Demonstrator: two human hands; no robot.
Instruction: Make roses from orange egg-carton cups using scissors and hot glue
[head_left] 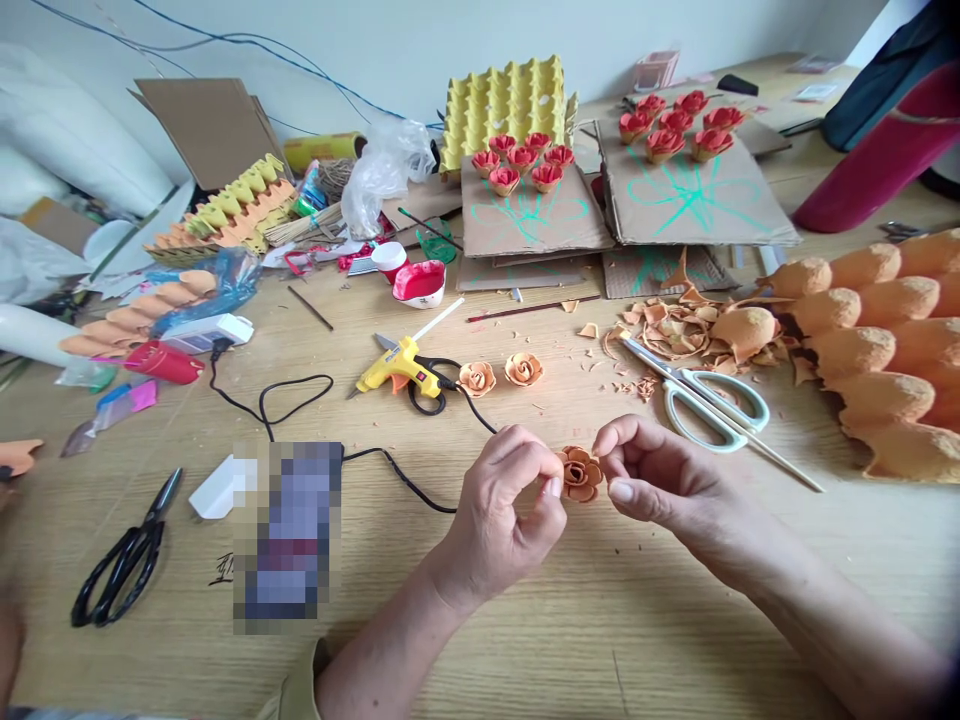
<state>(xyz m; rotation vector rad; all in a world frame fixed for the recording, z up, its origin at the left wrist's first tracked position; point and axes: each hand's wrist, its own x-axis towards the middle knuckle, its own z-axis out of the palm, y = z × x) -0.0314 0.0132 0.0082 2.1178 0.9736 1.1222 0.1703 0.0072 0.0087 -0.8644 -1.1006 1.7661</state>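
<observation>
An orange paper-pulp flower (581, 473) with a curled centre is held just above the table, its open face toward me. My left hand (514, 500) is closed on it, thumb and forefinger pinching its left edge. At its right side is my right hand (660, 470), thumb and forefinger apart; the forefinger tip is close to a petal, and I cannot tell whether it touches. Two similar orange flowers, a left one (477, 379) and a right one (523, 369), lie beyond my hands. Left of them rests a yellow hot glue gun (401, 368) with a white glue stick.
White-handled scissors (716, 405) and a thin stick lie right, beside carton scraps (667, 330) and an orange egg tray (885, 350). Black scissors (124, 555) and a blurred-out dark object (292, 530) are left. Cardboard sheets (694, 195) carry red flowers behind. A black cord (397, 465) crosses the table.
</observation>
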